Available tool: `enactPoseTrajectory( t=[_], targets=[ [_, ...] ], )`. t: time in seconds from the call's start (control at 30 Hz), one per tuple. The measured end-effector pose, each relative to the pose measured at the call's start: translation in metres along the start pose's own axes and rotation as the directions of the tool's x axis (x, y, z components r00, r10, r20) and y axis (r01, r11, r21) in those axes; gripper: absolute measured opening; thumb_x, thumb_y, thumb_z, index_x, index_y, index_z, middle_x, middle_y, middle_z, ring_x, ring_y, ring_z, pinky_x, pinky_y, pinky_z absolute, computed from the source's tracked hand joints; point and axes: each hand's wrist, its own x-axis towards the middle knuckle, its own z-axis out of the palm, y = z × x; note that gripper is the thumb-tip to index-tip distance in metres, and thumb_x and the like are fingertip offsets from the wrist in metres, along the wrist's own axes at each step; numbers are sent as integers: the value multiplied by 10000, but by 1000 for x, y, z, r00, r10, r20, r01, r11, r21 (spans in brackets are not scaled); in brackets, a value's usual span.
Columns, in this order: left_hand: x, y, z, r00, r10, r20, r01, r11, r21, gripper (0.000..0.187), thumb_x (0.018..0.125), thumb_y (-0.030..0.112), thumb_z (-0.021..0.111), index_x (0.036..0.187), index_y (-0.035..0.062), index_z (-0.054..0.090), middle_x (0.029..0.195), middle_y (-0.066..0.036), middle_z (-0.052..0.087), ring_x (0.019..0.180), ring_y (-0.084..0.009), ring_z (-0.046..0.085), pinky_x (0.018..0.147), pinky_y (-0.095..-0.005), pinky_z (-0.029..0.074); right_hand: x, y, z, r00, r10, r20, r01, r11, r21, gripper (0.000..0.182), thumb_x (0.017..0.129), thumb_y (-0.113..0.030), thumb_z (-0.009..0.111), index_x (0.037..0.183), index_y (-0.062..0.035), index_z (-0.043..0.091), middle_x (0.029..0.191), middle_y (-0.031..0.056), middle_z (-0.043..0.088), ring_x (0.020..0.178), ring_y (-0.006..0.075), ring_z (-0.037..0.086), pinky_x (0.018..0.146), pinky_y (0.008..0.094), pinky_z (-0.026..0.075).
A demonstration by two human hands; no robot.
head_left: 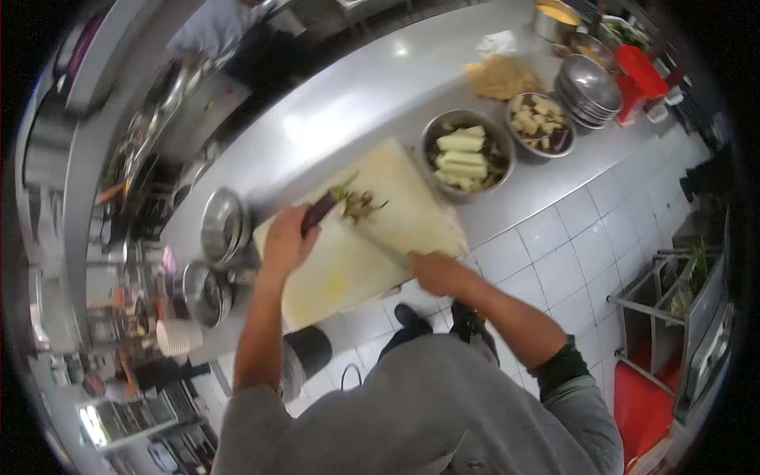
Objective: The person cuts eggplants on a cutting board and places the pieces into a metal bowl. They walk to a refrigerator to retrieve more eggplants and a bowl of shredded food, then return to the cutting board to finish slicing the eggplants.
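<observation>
On a pale cutting board [317, 293], my left hand [287, 240] grips a dark purple eggplant [319, 213] near the board's left side. My right hand [435, 271] is closed round the handle of a knife [382, 247], whose blade points toward the eggplant's stem end. Green and brown trimmings [362, 207] lie beside the blade tip. Whether the blade touches the eggplant is too blurred to tell.
Right of the board, one metal bowl [507, 172] holds peeled pale pieces and another [571, 141] cut chunks. Stacked metal bowls [599, 83] stand beyond. More bowls [223, 227] sit at the left. A person's torso [207, 30] shows across the counter.
</observation>
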Motion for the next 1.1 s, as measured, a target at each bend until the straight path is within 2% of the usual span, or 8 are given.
enactPoseTrajectory(
  t=[0.07, 0.27, 0.7, 0.8, 0.9, 1.03, 1.07, 1.1],
  targets=[
    [-68, 4, 17, 981, -180, 76, 184, 982, -50, 409, 853, 204, 747, 1214, 52, 632, 1021, -197, 623, 978, -418, 606, 878, -514, 482, -11, -12, -16, 985, 161, -55, -160, 987, 15, 202, 964, -120, 513, 1114, 16, 521, 886, 323, 685, 873, 512, 671, 807, 601, 508],
    [-122, 20, 66, 962, -271, -25, 267, 958, -109, 384, 833, 188, 762, 1176, 54, 654, 1010, -166, 626, 938, -381, 613, 845, -469, 513, -53, -81, -30, 964, 265, -14, -262, 943, -204, 260, 997, -147, 525, 1211, -8, 474, 810, 283, 678, 792, 489, 667, 737, 593, 518],
    [-122, 6, 71, 968, -246, -46, 237, 961, -139, 330, 817, 117, 745, 1139, 70, 686, 1093, -113, 656, 1057, -365, 608, 936, -476, 489, 0, -54, 21, 984, 178, -9, -175, 951, -256, 307, 942, -108, 480, 1228, -6, 527, 879, 285, 687, 869, 479, 674, 782, 574, 527],
    [-128, -11, 55, 999, 38, 20, -35, 991, -125, 421, 805, 63, 720, 1224, 94, 689, 1195, -106, 641, 1181, -363, 566, 1033, -493, 442, 25, -48, 14, 985, 167, 33, -158, 970, -184, 241, 969, -153, 492, 1163, -13, 521, 897, 291, 682, 890, 485, 668, 799, 585, 515],
    [-161, -13, 38, 999, 43, -4, -41, 983, 180, 503, 787, 29, 709, 1282, 120, 686, 1302, -98, 598, 1250, -374, 523, 1104, -511, 388, 11, -49, -16, 967, 251, 50, -239, 956, -170, 215, 993, -186, 500, 1127, -18, 507, 910, 287, 680, 904, 487, 667, 809, 595, 504],
    [-157, 14, 52, 790, -566, -237, 419, 780, -465, 696, 808, 101, 764, 1444, 2, 499, 1325, -223, 539, 1244, -434, 512, 1088, -491, 421, 3, -50, -14, 980, 197, -20, -196, 948, -250, 193, 986, -158, 512, 1119, -18, 512, 880, 289, 680, 864, 483, 679, 776, 599, 514],
    [-148, 17, 60, 710, -593, -379, 433, 793, -428, 614, 842, 163, 753, 1360, -66, 517, 1215, -261, 586, 1159, -444, 542, 1021, -484, 454, 2, -56, -12, 986, 162, -32, -165, 955, -246, 195, 980, -150, 514, 1123, -16, 514, 869, 288, 681, 849, 480, 682, 766, 595, 521],
    [-143, 12, 67, 710, -642, -289, 506, 751, -424, 657, 831, 176, 758, 1387, -57, 496, 1215, -259, 583, 1177, -436, 538, 1024, -476, 456, 1, -62, -10, 991, 129, -41, -135, 960, -244, 198, 975, -141, 516, 1127, -14, 517, 857, 287, 683, 834, 477, 686, 755, 591, 527]
  ],
)
